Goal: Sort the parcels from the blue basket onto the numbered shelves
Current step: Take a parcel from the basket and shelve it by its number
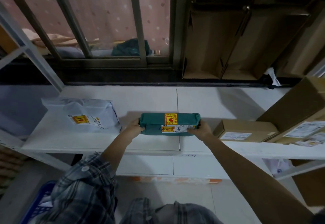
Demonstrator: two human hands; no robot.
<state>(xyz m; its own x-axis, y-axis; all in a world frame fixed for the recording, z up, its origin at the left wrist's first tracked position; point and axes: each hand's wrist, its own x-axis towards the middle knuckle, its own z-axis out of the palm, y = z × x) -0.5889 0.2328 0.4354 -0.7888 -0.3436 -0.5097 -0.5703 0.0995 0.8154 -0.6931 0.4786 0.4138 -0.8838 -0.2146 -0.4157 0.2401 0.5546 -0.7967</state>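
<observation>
On the white shelf (105,143), dead centre: green parcel (170,124) lying flat, label side up, straddling the seam between two shelf panels. Left hand (134,127) clamped on the near-left end, fingers curled round the corner. Right hand (200,129) gripping the near-right end, thumb over the white label. Both arms stretched out long from below.

Looks like the set-down stage, parcel at or just touching the board; cannot tell whether full weight is on the shelf yet. Best to lower the far edge first, then slide forward a touch so nothing overhangs the front lip. Keep it square to the shelf edge, handwritten mark and yellow sticker facing out and readable.

Neighbours worth minding: white poly bag (82,114) well apart on the left, small brown carton (246,129) near on the right, just beside the right knuckles. Drifting right risks a knock there, so hold the centre line. Soft wrap, likely to sag at the ends; release both hands together, not one at a time, to stop it rolling.

Blue basket (37,204) down at lower left, partly hidden behind the checked shirt; contents too blurred to count.
</observation>
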